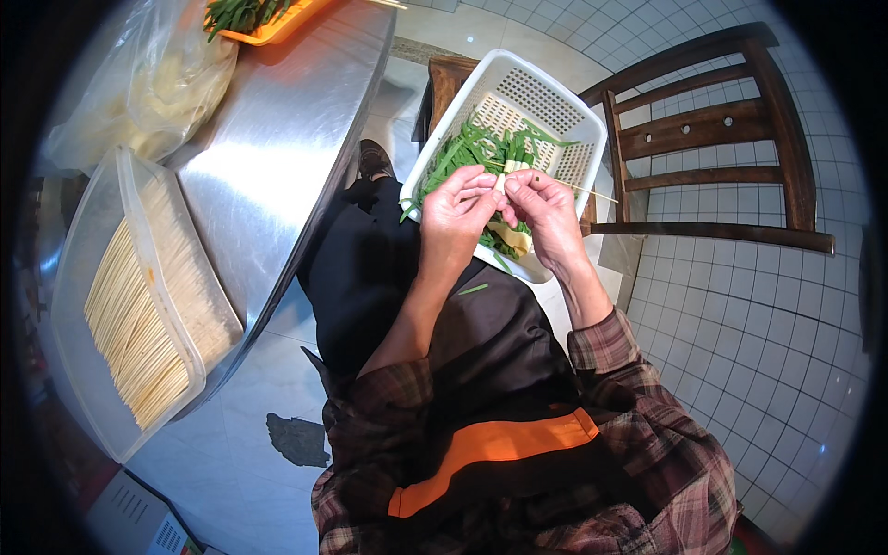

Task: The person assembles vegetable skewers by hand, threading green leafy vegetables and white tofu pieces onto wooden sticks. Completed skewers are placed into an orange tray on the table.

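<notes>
Over a white plastic basket (pixel 424 154), my left hand (pixel 458 207) and my right hand (pixel 544 208) meet at a small roll of pale tofu skin (pixel 501 182), pinched between their fingertips. A thin bamboo skewer (pixel 590 191) runs past my right fingers, its far end sticking out to the right. Several similar rolls with green ends (pixel 517 161) sit side by side just beyond my fingertips, seemingly on the skewer. Loose cut green leaves (pixel 458 154) lie in the basket, with a pale yellow sheet piece (pixel 512 239) near its close end. The fingers partly hide the roll.
To the left is a steel table (pixel 277 139) bearing a clear plastic bin (pixel 128 187) of bamboo skewers (pixel 135 333), a plastic bag (pixel 163 90) with pale yellow contents, and an orange tray (pixel 281 26) of greens. A wooden chair (pixel 701 128) stands at the right beside a tiled surface.
</notes>
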A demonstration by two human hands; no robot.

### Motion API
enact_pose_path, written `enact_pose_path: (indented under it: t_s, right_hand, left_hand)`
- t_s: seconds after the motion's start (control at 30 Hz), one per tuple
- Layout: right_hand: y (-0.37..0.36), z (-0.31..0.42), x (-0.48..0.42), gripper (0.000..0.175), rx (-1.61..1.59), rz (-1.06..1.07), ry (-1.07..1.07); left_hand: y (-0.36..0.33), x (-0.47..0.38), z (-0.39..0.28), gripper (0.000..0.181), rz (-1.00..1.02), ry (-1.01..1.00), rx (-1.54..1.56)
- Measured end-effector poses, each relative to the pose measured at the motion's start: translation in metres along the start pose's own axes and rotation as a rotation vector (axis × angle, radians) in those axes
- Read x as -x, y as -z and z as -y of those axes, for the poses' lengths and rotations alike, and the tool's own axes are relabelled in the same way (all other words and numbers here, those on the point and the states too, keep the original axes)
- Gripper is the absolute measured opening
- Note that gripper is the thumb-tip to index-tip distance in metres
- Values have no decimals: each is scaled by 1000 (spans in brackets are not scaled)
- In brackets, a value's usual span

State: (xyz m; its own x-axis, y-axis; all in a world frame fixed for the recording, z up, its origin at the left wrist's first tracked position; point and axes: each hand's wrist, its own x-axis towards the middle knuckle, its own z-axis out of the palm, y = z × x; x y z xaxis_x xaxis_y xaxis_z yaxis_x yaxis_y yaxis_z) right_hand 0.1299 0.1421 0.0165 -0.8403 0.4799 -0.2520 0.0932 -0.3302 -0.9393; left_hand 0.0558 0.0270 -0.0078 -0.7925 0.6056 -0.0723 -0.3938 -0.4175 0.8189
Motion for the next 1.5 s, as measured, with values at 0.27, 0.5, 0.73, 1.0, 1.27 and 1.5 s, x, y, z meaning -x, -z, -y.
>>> enact_pose_path:
  t_s: [0.27, 0.5, 0.73, 1.0, 1.27, 1.5]
  right_hand:
    - [-2, 1, 1, 13, 43, 12, 53]
    - [-3, -2, 1, 12, 107, -24, 90]
    - [-4, -1, 2, 7, 175, -40, 104]
    - [-6, 1, 2, 6, 224, -23, 136]
    - [-4, -1, 3, 8, 296, -30, 120]
    - [-1, -2, 2, 11, 252, -14, 110]
  left_hand:
    - [3, -3, 4, 30, -11, 49, 4]
    - [6, -1, 2, 27, -66, 120, 114]
    - [6, -1, 1, 30, -85, 114, 61]
    - [5, -1, 2, 31, -90, 105, 90]
    - [6, -1, 4, 34, -77, 110, 78]
    - [4, -1, 1, 33, -45, 114, 94]
